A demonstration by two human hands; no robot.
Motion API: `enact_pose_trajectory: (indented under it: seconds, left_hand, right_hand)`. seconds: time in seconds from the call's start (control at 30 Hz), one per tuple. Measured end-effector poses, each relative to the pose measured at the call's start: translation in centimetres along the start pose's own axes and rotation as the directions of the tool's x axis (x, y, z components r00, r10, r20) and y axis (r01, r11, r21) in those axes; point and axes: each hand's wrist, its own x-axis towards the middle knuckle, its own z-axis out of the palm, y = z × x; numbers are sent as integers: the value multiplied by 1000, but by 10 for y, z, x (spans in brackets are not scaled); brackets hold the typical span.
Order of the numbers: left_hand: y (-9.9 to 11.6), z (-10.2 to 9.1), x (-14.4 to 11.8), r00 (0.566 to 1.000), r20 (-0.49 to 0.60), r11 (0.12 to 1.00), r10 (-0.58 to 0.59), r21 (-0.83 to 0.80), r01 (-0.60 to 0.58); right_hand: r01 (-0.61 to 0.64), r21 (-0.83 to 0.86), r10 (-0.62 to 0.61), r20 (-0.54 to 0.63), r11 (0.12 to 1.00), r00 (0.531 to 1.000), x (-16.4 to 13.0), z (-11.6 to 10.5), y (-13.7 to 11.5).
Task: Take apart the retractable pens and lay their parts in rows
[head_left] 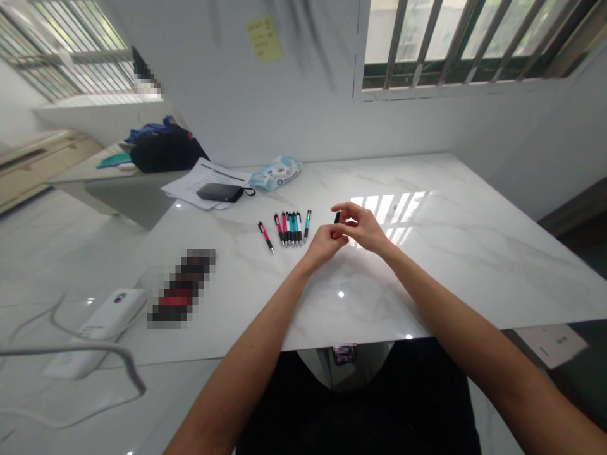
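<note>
The dark piece was slim, black and plain, with only a short stretch of it in sight at the middle of the frame; the fingers hid the rest, so I couldn't tell its full shape. It stood up between the two hands, above the left and just by the bent fingers of the right. The left hand was curled up small, closed on the piece's lower part as far as I could see. The right hand met it from the other side, its forefinger arched over the top and its thumb low, close against the left; whether it pinched the piece too, I couldn't tell.

Just left of the hands, a row of pens lay side by side on the pale table, pink, white and blue, with black grips. A pink pen lay a little apart, at the row's left. Farther back, left of centre, were a blue packet and some papers with a black case on top. A dark bag sat toward the upper left, and a yellow note clung to the wall at the top.
</note>
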Motion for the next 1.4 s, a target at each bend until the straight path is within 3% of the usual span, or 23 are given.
enact_pose_trajectory:
  seconds: [0.2, 0.33, 0.57, 0.7, 0.83, 0.97, 1.1, 1.4]
  left_hand:
    - [2, 1, 0, 998, 40, 999, 45, -12, -45]
    - [2, 4, -2, 999, 34, 998, 23, -60, -21]
    - [3, 5, -4, 999, 33, 998, -20, -51, 21]
    - [-1, 5, -3, 996, 72, 998, 46, -56, -42]
    - [-1, 5, -2, 999, 24, 999, 33, -22, -33]
    - [1, 5, -3, 998, 45, 999, 36, -39, -34]
    - [2, 6, -4, 1000, -22, 999, -6, -37, 6]
    - [-2, 7, -2, 1000, 14, 1000, 17, -23, -17]
  right_hand:
    - [-6, 3, 6, 88, 1000, 996, -2, 2, -4]
    - [-22, -2, 23, 61, 1000, 998, -3, 3, -3]
    - [-69, 140, 60, 64, 988, 996, -4, 4, -5]
    - [-59, 115, 58, 12, 992, 998, -4, 6, -4]
    - [-78, 150, 68, 73, 986, 995, -5, 7, -7]
    - [-53, 98, 51, 18, 994, 999, -5, 6, -6]
    - [-86, 140, 76, 75, 986, 994, -5, 6, -3]
    - [-60, 108, 55, 42, 992, 998, -7, 8, -8]
